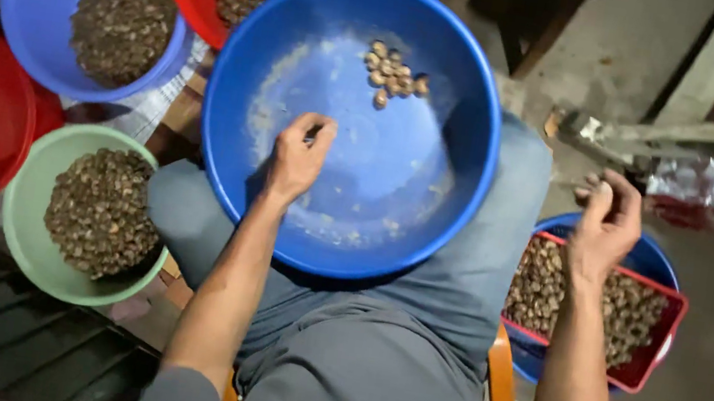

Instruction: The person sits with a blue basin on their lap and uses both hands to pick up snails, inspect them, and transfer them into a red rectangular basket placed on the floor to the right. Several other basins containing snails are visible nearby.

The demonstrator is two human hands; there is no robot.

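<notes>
Blue plastic basin (450, 82) sat on my lap while my left hand (299, 156) pinched one nut inside it, near the shelled nuts (393, 74), and my right hand (607, 221) curled round another above the red tray (674, 319), seemingly mid-sorting.

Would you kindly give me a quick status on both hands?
Left hand pinching inside big blue basin, few nuts beyond. Right hand raised over red crate. Nothing blocking.

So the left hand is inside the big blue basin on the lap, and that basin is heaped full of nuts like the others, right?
Not quite. The left hand is inside the big blue basin on the lap, but the head view shows that basin nearly empty: only a small cluster of nuts lies near its far side.
</notes>
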